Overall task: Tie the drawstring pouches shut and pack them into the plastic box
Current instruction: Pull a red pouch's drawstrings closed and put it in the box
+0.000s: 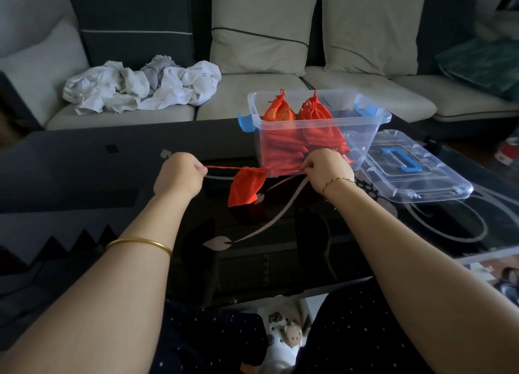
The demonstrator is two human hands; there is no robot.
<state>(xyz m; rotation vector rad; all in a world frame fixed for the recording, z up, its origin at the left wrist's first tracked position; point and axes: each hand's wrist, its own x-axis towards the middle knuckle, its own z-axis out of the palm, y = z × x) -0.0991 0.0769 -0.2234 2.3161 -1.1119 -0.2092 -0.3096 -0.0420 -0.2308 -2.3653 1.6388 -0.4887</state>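
A small red drawstring pouch (pixel 246 185) hangs in the air over the dark glass table, its mouth gathered. My left hand (pixel 179 175) pinches one end of its red string (pixel 222 167), pulled taut to the left. My right hand (pixel 327 169) pinches the other end at the right, close against the front wall of the clear plastic box (pixel 362 137). Inside the box lie several red pouches (pixel 306 126), two of them standing upright with tied tops.
The box's clear lid (pixel 438 182) with a blue handle lies flat to the right of the box. The glass table (pixel 112 171) has a sofa behind it, with crumpled white cloth (pixel 140 87) and cushions on it.
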